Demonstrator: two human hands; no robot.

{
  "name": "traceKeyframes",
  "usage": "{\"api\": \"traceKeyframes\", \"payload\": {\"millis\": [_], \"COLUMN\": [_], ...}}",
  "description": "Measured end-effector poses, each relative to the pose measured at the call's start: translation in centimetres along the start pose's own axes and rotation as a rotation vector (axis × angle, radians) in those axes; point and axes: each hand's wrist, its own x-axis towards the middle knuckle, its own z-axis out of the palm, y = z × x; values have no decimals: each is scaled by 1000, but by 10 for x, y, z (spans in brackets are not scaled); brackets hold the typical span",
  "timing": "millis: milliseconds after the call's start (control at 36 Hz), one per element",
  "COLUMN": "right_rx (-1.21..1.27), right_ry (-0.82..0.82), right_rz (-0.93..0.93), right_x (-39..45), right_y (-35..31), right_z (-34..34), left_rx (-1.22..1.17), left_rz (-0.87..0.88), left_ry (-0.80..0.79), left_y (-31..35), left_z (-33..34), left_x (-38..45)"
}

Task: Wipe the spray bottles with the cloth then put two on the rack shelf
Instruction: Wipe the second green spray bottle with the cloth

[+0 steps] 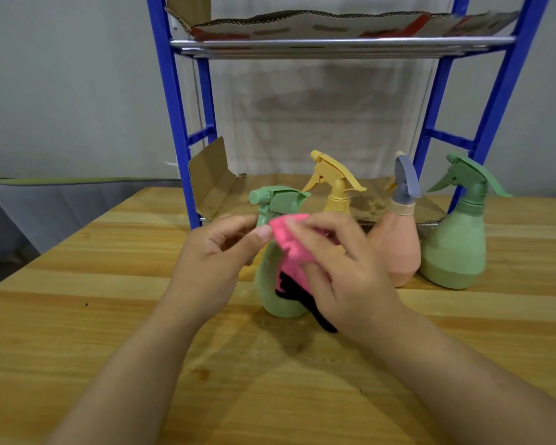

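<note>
A light green spray bottle (272, 284) stands on the wooden table (109, 316) in front of me. My left hand (219, 255) grips it at the neck, just under its trigger head (278, 200). My right hand (344, 271) holds a pink cloth (292, 248) with a black edge against the bottle's neck and shoulder. Behind stands a yellow spray bottle (334, 184), partly hidden by my right hand. A peach bottle with a grey-blue head (398, 248) and a darker green bottle (456, 239) stand to the right.
A blue rack (174, 101) stands at the table's back. Its lower shelf is lined with cardboard (215, 187). The upper shelf (341, 43) has metal bars and a cardboard sheet. A grey wall is behind.
</note>
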Motion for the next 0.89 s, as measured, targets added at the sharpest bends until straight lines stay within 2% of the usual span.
{"api": "traceKeyframes", "payload": {"millis": [56,139,333,417,583,778,889], "right_rx": [-96,-95,10,-48,-58,26,0], "right_ry": [125,199,43,-13,18,-132,-185], "right_rz": [-30,54,-18,-87,30,-45,0], "right_x": [3,9,2,1,2,-17,-25], "right_y": [10,18,11,11,24,20,24], "right_z": [-7,-10,5,3,-12,-4,-11], "left_rx": [8,113,182,188,126,68,-8], "left_rz": [-9,57,143,146,135,100,33], "left_ry": [43,48,63,71,41,31,23], "left_y": [1,0,-2,-2,1,-4,-2], "left_z": [1,-2,-1,-2,2,-4,-3], "left_x": [0,-1,-1,-2,-4,-4,-6]}}
